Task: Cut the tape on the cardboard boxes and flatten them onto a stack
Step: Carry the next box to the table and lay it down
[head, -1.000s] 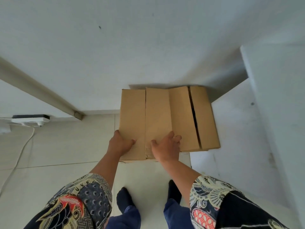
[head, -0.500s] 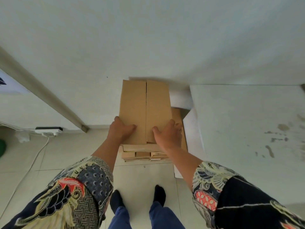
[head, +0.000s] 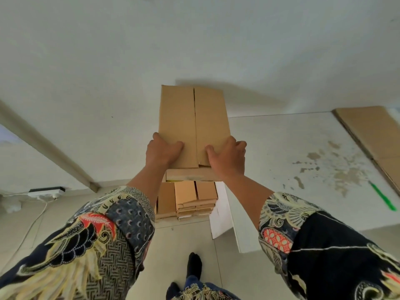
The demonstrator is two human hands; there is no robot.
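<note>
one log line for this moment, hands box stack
left hand: gripping flat box | right hand: gripping box | box: above stack, not released | phase: placing

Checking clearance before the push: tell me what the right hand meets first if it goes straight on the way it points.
The right hand points away from the body, along the flattened cardboard box it holds. Beyond the box's far edge stands the white wall, likely the first thing met, though the depth of that gap is unclear.

The pale tiled floor (head: 184,239) carried a stack of flattened cardboard (head: 195,198) beside the white table (head: 281,152); on that stained tabletop lay a green stick (head: 382,197) and flat cardboard sheets (head: 372,135)
</note>
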